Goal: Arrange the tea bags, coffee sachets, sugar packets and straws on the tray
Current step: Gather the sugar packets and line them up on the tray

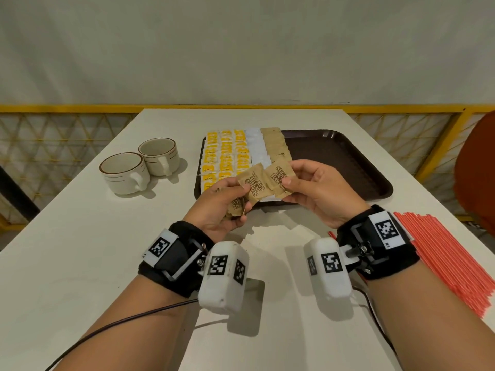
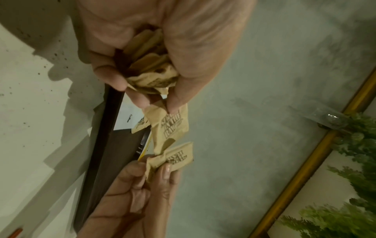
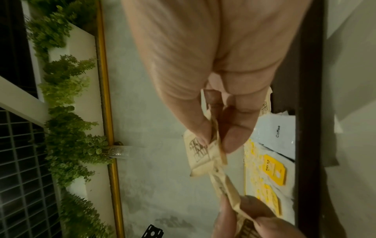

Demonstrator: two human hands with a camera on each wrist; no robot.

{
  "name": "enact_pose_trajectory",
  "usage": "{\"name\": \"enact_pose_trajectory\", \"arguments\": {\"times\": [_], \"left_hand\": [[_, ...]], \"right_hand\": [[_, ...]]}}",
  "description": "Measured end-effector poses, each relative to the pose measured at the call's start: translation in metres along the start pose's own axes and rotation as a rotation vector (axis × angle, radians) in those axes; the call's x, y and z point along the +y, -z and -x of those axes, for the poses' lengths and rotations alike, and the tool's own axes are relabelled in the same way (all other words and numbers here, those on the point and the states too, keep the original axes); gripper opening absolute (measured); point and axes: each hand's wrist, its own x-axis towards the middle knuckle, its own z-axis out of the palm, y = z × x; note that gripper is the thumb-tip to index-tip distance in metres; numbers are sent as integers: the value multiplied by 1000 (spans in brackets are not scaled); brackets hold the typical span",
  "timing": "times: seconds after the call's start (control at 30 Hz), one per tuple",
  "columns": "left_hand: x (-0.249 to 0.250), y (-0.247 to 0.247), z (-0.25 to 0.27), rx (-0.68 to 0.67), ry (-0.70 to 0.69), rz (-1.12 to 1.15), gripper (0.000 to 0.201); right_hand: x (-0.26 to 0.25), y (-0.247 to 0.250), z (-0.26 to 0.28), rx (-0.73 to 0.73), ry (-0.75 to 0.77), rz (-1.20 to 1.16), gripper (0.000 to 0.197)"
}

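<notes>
A dark brown tray (image 1: 348, 167) lies at the table's far middle. Rows of yellow tea bags (image 1: 222, 156), white coffee sachets (image 1: 257, 148) and brown sugar packets (image 1: 276, 145) fill its left part. Just above its near edge, my left hand (image 1: 227, 202) grips a bunch of brown sugar packets (image 2: 150, 64) in the palm and pinches one more (image 1: 253, 187) at the fingertips. My right hand (image 1: 300, 183) pinches another brown sugar packet (image 1: 278, 178) between thumb and forefinger; the two packets overlap. A heap of red straws (image 1: 452, 261) lies on the table at my right.
Two cream cups (image 1: 139, 167) with brown rims stand on the white table (image 1: 80, 263) left of the tray. The tray's right half is bare. A yellow railing (image 1: 67, 108) runs behind the table, and an orange-red chair back (image 1: 476, 172) stands at the far right.
</notes>
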Motion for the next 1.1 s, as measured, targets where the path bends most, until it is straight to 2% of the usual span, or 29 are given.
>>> {"name": "enact_pose_trajectory", "arguments": {"times": [0.17,0.27,0.43,0.57,0.73,0.9,1.03,1.1], "left_hand": [[-2,1,1,64,-88,-101,18],[-2,1,1,61,-78,-155,17],[-4,-1,1,39,-62,-228,9],[-5,-1,1,31,-59,-239,8],[-6,-3,2,-57,-10,-223,9],[-1,-6,3,-119,80,-15,23],[-1,-10,-1,-71,70,292,37],[-2,-11,-2,-82,77,411,48]], "right_hand": [[-3,4,-2,103,30,-32,17],[-3,5,-1,78,42,-26,20],[2,1,-1,21,74,109,36],[7,-3,0,-8,50,213,25],[11,-7,0,11,29,303,18],[6,-7,-2,-11,-34,319,18],[-4,-13,-7,13,-99,35,18],[-6,-20,-8,25,-111,-19,15]]}}
